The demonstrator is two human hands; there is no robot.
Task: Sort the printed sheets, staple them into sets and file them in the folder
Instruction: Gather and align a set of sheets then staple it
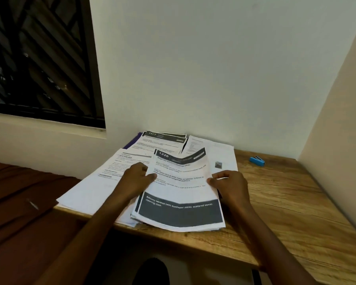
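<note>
Your left hand and right hand pinch sheet 1228 by its edges; blue stapler far right on tabletop; purple folder mostly hidden under papers.

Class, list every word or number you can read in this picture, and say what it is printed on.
"1228": dark header of the top sheet, held by the left hand and right hand.
"Balcony tabletop (with dust/water marks, scattered items), cleaning cloth": dark band low on that sheet.
"1573": header of the far sheet.
Body text on all sheets, including the left sheet: too blurred.
Blue stapler: no readable label.
</note>
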